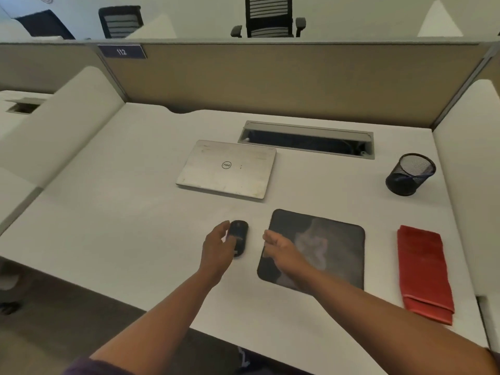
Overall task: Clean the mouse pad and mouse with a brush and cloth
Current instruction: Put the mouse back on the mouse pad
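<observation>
Left hand (pixel 217 246) on the white worktop (pixel 135 212), fingers curled round the black mouse (pixel 239 236), just left of the dark mouse pad (pixel 324 247). Right hand (pixel 281 246) over the pad's left edge, fingers released, holding nothing. Folded red cloth (pixel 423 272) lies right of the pad.

A white desk (pixel 113 201) fills most of the frame. A closed silver laptop (pixel 227 169) lies at centre, with a cable slot (pixel 305 139) cut into the desk just above it. A black mesh cup (pixel 410 175) stands at the right. Lower down, a black mouse (pixel 239 236) lies left of centre, a dark pad (pixel 335 253) just right of it, apart. A folded red cloth (pixel 423 272) lies at the lower right.
</observation>
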### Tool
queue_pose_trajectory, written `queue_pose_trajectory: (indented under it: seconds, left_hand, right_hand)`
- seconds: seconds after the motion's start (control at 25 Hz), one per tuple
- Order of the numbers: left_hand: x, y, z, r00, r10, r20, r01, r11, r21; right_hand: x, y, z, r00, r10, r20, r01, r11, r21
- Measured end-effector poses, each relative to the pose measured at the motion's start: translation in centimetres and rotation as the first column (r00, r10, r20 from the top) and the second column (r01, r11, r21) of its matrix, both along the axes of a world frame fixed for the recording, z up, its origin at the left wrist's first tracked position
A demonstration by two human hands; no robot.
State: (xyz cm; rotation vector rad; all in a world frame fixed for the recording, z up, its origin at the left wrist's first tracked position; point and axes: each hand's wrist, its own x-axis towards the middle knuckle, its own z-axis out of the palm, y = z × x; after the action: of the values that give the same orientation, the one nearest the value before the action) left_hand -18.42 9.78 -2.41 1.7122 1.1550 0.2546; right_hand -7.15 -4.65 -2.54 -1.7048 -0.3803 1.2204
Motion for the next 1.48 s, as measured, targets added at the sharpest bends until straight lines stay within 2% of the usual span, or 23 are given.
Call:
queue_pose_trajectory:
  seconds: [0.16,0.28,0.56,0.68,0.88,1.12,1.32,1.48]
  left_hand:
    - [-1.4,4.2,-1.2,0.999,-0.021,0.026,0.026,0.974,-0.225]
    - [-1.7,5.7,-2.2,0.998,0.010,0.060,0.011,0.941,-0.338]
    - [-1.6,6.7,-2.3,0.985,0.019,0.169,0.062,0.888,-0.456]
    - [-1.5,6.4,-2.1,0.977,0.023,0.212,0.079,0.885,-0.459]
    - [0.4,4.9,-1.2,0.963,-0.132,0.235,0.219,0.890,-0.400]
    - [5.2,-0.9,-1.1,0.909,-0.289,0.299,0.399,0.811,-0.428]
    - [8.3,-5.8,-1.5,0.895,-0.356,0.269,0.441,0.802,-0.404]
    - [9.4,-7.6,-1.8,0.915,-0.328,0.237,0.402,0.801,-0.444]
  right_hand:
    - [-2.0,4.6,-0.5,0.996,-0.063,-0.057,0.061,0.997,-0.046]
    - [-3.3,6.3,-1.1,0.992,-0.103,-0.070,0.096,0.991,-0.093]
    - [-3.4,7.9,-1.9,0.983,-0.163,-0.087,0.161,0.987,-0.028]
    - [-3.8,8.1,-1.7,0.977,-0.172,-0.129,0.175,0.984,0.018]
    - [-2.9,6.0,-1.2,0.959,-0.270,-0.087,0.275,0.960,0.047]
    - [0.0,-0.6,-0.2,0.891,-0.454,0.015,0.454,0.891,0.017]
    - [2.3,-6.2,-0.7,0.871,-0.491,0.018,0.492,0.870,-0.024]
    - [3.3,-8.3,-1.1,0.881,-0.472,-0.006,0.472,0.881,-0.015]
